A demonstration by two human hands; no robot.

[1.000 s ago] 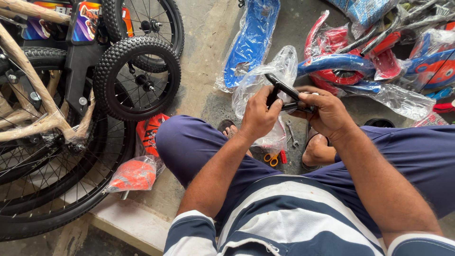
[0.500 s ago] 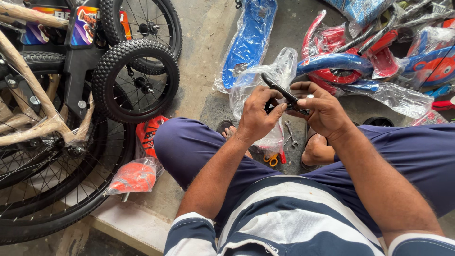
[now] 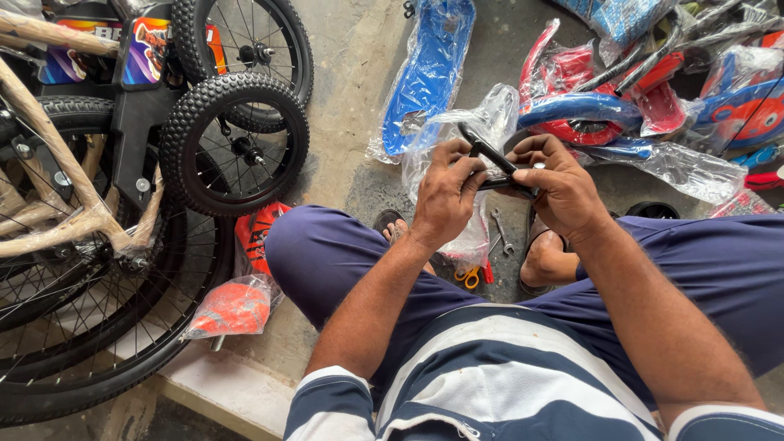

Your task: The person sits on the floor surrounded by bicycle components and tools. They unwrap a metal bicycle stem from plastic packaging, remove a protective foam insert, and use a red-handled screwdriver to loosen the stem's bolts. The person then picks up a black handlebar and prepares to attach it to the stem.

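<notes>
- Sitting low, the person wears a navy-and-white striped shirt (image 3: 490,384) and dark blue trousers (image 3: 327,257), knees spread wide.
- Below the hands, on the concrete floor (image 3: 351,98), lie orange-handled scissors (image 3: 468,278) and a small steel spanner (image 3: 501,230), between the sandalled feet.
- Both hands meet over the lap on a short black metal bar (image 3: 490,155): the left hand (image 3: 445,192) has its fingers (image 3: 457,155) clenched around the bar's near end, while the right hand (image 3: 559,188) pinches its other end, fingers curled shut over it.
- A crumpled clear plastic bag (image 3: 490,114) sits just behind the bar.
- At the left knee lies an orange plastic part in a wrapper (image 3: 233,309).
- Farther left stands a small black knobby bicycle wheel (image 3: 234,145), with larger wheels beside it.
- Farthest, a blue plastic mudguard in film (image 3: 429,69) and red and blue wrapped mudguards (image 3: 588,106) rest on the floor.
</notes>
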